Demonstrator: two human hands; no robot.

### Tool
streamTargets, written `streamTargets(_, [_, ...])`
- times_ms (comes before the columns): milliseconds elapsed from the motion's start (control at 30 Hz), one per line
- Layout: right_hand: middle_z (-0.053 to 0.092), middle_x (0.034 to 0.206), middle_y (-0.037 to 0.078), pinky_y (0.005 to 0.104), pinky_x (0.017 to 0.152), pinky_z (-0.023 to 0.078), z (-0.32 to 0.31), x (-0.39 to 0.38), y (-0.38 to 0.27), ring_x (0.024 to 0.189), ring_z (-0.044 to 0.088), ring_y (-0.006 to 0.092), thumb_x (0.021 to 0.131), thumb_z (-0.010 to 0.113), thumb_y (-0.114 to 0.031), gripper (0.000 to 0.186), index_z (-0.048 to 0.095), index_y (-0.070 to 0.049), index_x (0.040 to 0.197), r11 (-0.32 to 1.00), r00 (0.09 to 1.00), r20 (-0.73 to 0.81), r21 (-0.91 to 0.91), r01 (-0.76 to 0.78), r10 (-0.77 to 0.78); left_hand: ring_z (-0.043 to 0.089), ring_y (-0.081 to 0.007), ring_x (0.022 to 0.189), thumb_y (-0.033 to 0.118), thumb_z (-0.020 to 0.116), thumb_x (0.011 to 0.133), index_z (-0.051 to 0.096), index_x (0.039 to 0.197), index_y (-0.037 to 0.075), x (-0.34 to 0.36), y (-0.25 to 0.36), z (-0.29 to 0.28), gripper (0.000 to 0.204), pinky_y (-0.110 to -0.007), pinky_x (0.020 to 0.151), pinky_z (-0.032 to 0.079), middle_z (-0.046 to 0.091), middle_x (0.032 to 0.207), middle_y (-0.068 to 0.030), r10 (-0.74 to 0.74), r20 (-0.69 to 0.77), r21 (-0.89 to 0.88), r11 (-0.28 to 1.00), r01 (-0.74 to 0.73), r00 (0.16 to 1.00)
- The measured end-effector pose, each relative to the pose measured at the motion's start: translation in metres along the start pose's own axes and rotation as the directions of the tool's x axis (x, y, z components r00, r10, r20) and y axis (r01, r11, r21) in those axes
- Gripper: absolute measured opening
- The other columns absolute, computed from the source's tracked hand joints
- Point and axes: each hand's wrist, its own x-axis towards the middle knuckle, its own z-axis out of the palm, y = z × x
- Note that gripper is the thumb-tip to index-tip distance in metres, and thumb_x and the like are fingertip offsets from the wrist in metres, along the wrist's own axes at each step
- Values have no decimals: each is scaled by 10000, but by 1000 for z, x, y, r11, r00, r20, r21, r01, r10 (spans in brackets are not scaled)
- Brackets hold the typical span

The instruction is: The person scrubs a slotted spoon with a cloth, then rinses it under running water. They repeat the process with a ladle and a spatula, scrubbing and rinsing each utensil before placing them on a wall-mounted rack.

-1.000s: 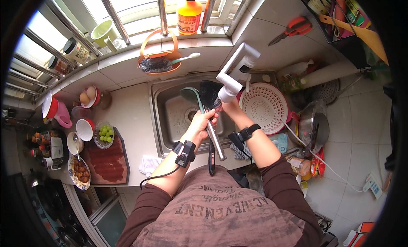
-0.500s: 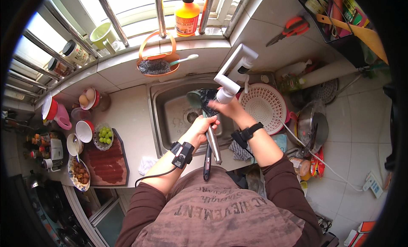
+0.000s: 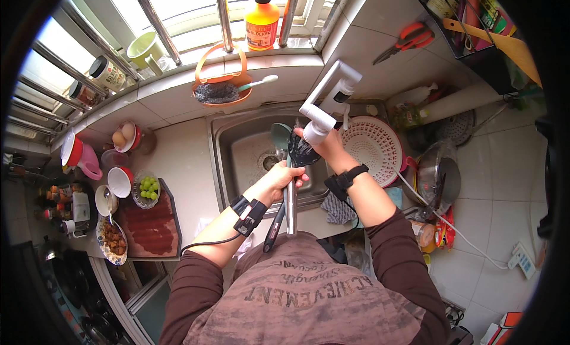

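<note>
Over the sink point(image 3: 243, 194), my left hand point(image 3: 289, 180) is closed round the handles of two kitchen utensils. One has a shiny metal handle point(image 3: 291, 211), the other a dark handle point(image 3: 275, 229); both point toward my body. A grey-green rounded utensil head point(image 3: 281, 135) sticks out beyond the hand. Beside it is a black, crinkled, shiny piece point(image 3: 301, 152) whose kind I cannot make out. My right hand point(image 3: 325, 144) is closed against this black piece under the white tap point(image 3: 317, 126), which hides part of the fingers.
A white and pink colander point(image 3: 371, 152) stands right of the sink. An orange basket point(image 3: 222, 93) with a scourer and brush hangs behind it. Left are a cutting board point(image 3: 151, 226), green grapes point(image 3: 148, 189), bowls and a food plate point(image 3: 111, 241). Scissors point(image 3: 407, 42) hang on the wall.
The utensil handles have swung, the dark one moving left. The black piece has shifted slightly right and down, and the grey-green head shows more. My right hand stays by the tap.
</note>
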Motion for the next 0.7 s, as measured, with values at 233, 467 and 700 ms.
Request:
streamTargets(233, [523,669,4,302,585,428,3,7,4,667,516,116,690,796,-389,456,547,-45,857,979,977,109,109,172,-183,530,-111,462,29,550,884,475,926,24,-4,2,-2,86,-216,409,442,619,701,-94,15,2,160,987,-15,1000])
streamTargets(467, [657,880,93,299,716,478,23,25,43,842,629,195,805,662,-109,199,623,-45,990,938,962,116,278,209,-249,530,-112,461,-4,543,879,427,961,14,-7,2,1,143,-216,424,446,622,697,-111,4,-29,237,971,3,1000])
streamTargets(700, [656,1002,83,283,726,477,51,29,51,843,600,138,893,607,-157,311,568,-53,1184,863,956,154,483,149,-251,535,-97,500,22,573,863,513,941,10,-15,13,-6,99,-203,438,436,630,737,-88,8,36,180,984,-14,999])
